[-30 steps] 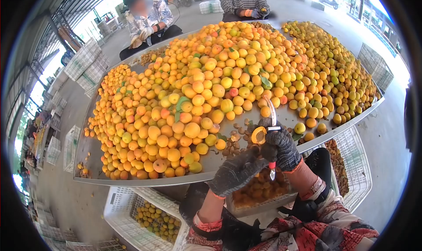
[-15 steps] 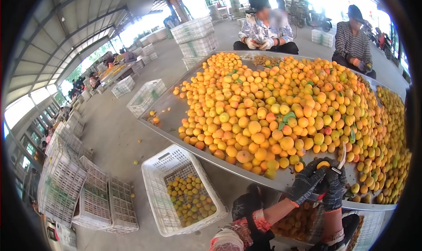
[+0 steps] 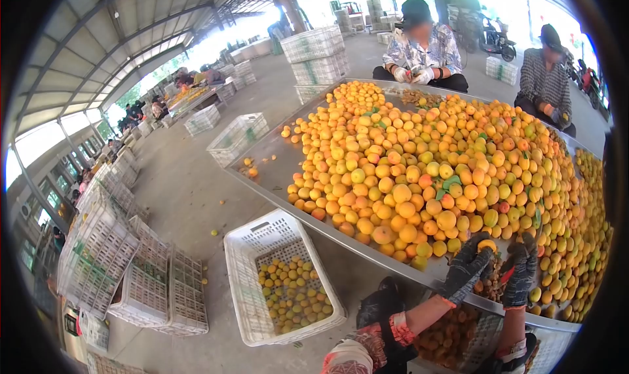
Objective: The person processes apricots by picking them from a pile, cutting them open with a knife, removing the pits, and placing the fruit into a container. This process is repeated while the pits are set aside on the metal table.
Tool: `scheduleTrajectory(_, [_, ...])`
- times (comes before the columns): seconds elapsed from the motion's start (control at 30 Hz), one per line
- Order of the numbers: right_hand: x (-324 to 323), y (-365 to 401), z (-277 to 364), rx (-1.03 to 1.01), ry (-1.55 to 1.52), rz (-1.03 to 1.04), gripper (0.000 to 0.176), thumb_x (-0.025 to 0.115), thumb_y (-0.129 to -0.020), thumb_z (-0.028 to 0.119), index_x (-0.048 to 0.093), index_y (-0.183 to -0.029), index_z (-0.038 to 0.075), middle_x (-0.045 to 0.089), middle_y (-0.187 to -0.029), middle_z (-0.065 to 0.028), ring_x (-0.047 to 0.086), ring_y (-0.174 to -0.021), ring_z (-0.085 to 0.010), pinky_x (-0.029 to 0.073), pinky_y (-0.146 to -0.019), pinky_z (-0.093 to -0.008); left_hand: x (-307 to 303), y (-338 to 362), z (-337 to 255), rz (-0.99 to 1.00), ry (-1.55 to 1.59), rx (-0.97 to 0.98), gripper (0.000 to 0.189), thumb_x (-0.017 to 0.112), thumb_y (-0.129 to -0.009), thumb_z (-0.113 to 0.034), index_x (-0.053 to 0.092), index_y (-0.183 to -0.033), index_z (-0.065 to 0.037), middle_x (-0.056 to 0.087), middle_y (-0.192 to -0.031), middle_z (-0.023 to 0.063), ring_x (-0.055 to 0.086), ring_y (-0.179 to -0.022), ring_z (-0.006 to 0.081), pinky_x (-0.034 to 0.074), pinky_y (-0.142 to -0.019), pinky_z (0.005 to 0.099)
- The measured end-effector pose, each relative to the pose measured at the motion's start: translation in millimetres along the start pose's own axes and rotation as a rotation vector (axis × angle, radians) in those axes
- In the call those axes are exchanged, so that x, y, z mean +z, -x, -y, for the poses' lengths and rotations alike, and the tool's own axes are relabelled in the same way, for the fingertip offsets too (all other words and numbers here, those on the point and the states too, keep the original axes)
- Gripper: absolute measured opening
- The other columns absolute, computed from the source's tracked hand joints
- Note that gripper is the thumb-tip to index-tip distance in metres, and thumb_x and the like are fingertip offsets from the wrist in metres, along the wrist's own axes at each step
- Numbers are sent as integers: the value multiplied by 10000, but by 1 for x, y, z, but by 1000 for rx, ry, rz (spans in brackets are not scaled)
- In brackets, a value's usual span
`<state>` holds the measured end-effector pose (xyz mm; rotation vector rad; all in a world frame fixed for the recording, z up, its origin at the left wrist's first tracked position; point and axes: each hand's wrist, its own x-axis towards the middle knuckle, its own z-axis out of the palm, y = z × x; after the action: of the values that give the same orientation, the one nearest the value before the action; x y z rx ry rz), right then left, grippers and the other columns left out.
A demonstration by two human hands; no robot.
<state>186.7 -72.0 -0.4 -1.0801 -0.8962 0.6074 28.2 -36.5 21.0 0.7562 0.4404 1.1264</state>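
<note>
My left hand [image 3: 466, 267], in a dark patterned glove, pinches an orange apricot [image 3: 487, 245] at its fingertips. To its right is my right hand [image 3: 521, 272], also gloved, with its fingers curled. A red part of the knife [image 3: 507, 275] shows at its palm side; the blade cannot be made out. Both hands are over the near edge of a metal table [image 3: 393, 264], slightly apart. Beyond them lies a large heap of apricots [image 3: 406, 171], with a few green leaves [image 3: 447, 185] among them. Small brown pits or scraps [image 3: 488, 285] show between my hands.
A white crate [image 3: 239, 279] with greenish apricots stands on the floor left of the table. Stacked crates [image 3: 98, 262] are farther left. Below my arms is a crate of orange pieces [image 3: 449, 338]. Two people [image 3: 422, 53] [image 3: 545, 79] sit across the table.
My hands have moved apart, and the knife blade that pointed up beside the apricot no longer shows. The view has shifted, so the table sits farther right and slightly lower.
</note>
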Motion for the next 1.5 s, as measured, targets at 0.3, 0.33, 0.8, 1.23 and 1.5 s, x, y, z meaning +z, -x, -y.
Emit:
scheduleTrajectory(0.3, [-1, 16, -32, 287, -109, 73, 279, 556, -852, 133, 527, -1123, 71, 586, -880, -6, 520, -682, -63, 417, -584, -188, -8, -8, 11, -6, -47, -34, 317, 534, -883, -178, 493, -1180, -74, 543, -869, -32, 479, -671, 18, 411, -560, 166])
scheduleTrajectory(0.33, [-3, 16, -34, 286, -110, 75, 279, 556, -852, 133, 527, -1123, 71, 586, -880, -6, 520, -682, -63, 417, -584, -188, -8, -10, 13, -24, -46, -10, 306, 538, -881, -188, 505, -1164, -77, 543, -856, -36, 473, -645, 15, 399, -539, 165])
scheduleTrajectory(0.8, [-2, -7, 14, 221, -473, -15, 279, 625, -792, 223, 529, -1016, 89, 497, -722, 46, 461, -584, -60, 363, -482, -177, -3, -5, 11, -19, -285, -121, 260, 498, -880, -155, 525, -1117, -52, 541, -953, 42, 488, -744, 95, 402, -647, 221])
scheduleTrajectory(1.23, [25, -25, 36, 12, -724, -61, 294, 585, -834, 262, 512, -1087, 132, 375, -589, 88, 353, -438, -44, 289, -388, -212, -20, -10, 42, 150, -515, 36, 317, 360, -931, -218, 493, -1122, -4, 515, -1124, 122, 474, -1053, 209, 360, -940, 308])
scheduleTrajectory(1.5, [57, -10, 62, 72, -726, -27, 275, 599, -808, 143, 474, -1047, 90, 473, -710, 23, 463, -621, -78, 388, -531, -227, -8, -2, 26, 24, -608, 7, 300, 387, -920, -196, 503, -1109, 6, 565, -1016, 121, 536, -945, 208, 428, -831, 323])
